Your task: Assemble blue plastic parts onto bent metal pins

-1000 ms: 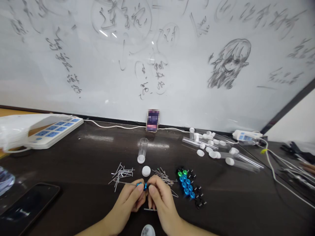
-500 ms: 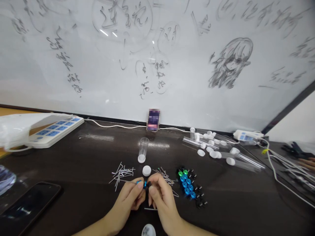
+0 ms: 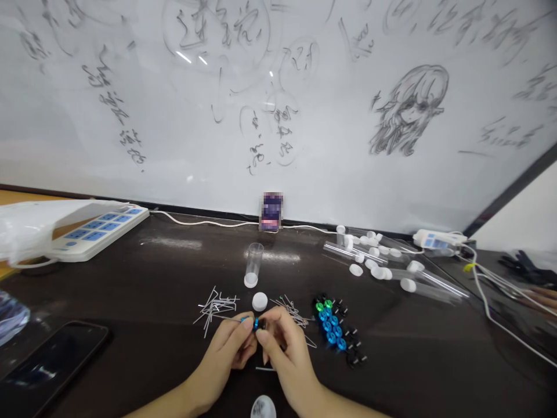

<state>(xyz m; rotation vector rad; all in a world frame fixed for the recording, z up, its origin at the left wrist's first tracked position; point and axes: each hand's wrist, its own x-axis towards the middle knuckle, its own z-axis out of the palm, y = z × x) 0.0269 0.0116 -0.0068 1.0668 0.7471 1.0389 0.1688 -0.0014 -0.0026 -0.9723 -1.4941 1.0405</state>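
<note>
My left hand (image 3: 230,348) is closed, with thumb and fingers pinching a small blue metal part (image 3: 256,323). Close against it, my right hand (image 3: 285,351) holds a small black piece, mostly hidden by the fingertips, at the blue part's right side. Just beyond my hands lies a round white cap (image 3: 260,301). L-shaped metal rods (image 3: 220,305) are heaped to the left, and thin metal rods (image 3: 296,313) lie behind my right hand. Further right sit several blue round parts (image 3: 331,331), two green ones (image 3: 324,306) and black screw-like pieces (image 3: 355,351).
A clear tube (image 3: 254,261) stands beyond the cap. More tubes and white caps (image 3: 378,273) lie at the back right. Power strips (image 3: 100,232) sit at both sides, a dark phone (image 3: 52,366) at the left. A whiteboard (image 3: 326,174) rises behind the table.
My right thumb has shifted slightly left, closer to the blue part. The other things stay where they were.
</note>
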